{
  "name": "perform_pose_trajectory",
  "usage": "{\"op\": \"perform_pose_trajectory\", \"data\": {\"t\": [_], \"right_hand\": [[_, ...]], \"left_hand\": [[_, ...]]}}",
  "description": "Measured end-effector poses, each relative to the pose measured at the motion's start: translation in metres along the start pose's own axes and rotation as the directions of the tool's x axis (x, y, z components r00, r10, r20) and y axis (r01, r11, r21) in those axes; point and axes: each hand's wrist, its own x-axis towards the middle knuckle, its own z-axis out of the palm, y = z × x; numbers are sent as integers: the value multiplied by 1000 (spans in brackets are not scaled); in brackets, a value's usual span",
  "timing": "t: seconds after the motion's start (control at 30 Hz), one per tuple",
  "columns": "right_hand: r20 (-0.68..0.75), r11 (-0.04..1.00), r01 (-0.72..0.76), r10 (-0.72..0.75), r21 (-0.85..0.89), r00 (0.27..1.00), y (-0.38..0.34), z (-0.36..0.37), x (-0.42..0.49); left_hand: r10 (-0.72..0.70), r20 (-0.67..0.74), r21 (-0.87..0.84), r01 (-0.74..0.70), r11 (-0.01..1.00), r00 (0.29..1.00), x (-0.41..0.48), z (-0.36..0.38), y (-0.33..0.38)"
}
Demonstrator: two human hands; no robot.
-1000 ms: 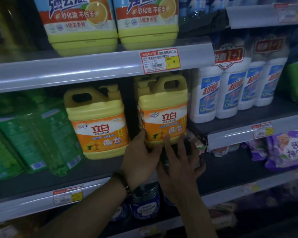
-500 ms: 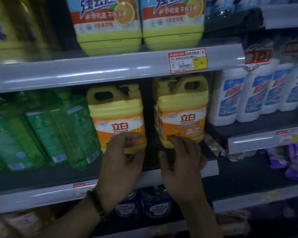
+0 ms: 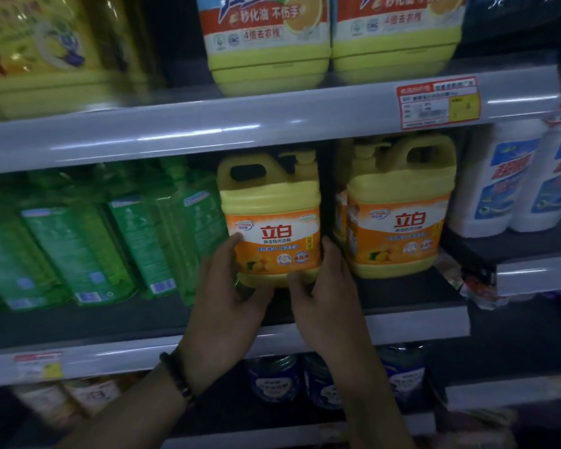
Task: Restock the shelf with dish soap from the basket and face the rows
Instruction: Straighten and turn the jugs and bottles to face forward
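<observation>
Now the middle shelf (image 3: pixel 402 322) carries two yellow dish soap jugs. The left jug (image 3: pixel 269 218) stands just beside the green bottles (image 3: pixel 88 241), with a dark gap between it and the right jug (image 3: pixel 399 215).

Both hands grasp the left jug low down. The left hand (image 3: pixel 224 296) wraps its lower left edge with the thumb on the orange label, and the right hand (image 3: pixel 327 293) cups the lower right corner.

This looks like the facing step. To do it well, slide the jug on its base rather than lift it. Bring its front level with its neighbour and keep the label square to the aisle. The low hold should keep it from tipping.

The basket is out of view. Something behind the right jug, probably another jug, is mostly covered. The fingers round the jug's far sides cannot be seen, and the price tag (image 3: pixel 439 102) is too blurred to read.
</observation>
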Motion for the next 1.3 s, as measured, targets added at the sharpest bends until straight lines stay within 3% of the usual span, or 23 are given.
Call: {"op": "perform_pose_trajectory", "data": {"t": [0.37,0.57,0.73,0.87,1.1,1.3], "right_hand": [[17,966,-89,87,242,996,-11,6,13],[35,992,-51,48,117,998,-12,-3,1],[75,986,-6,-7,165,997,-5,-11,-5],[124,979,-44,20,199,992,1,-17,0],[40,984,128,-134,127,990,3,-24,-7],[50,963,261,-265,69,963,3,-30,-16]], "left_hand": [[-7,36,47,6,999,999,-7,1,-5],[-2,214,-66,17,998,977,-5,5,0],[-52,156,-134,74,988,986,6,7,3],[-114,206,-141,145,979,972,8,8,6],[-127,211,-176,165,970,969,14,1,13],[-130,212,-220,177,959,969,20,7,13]]}}
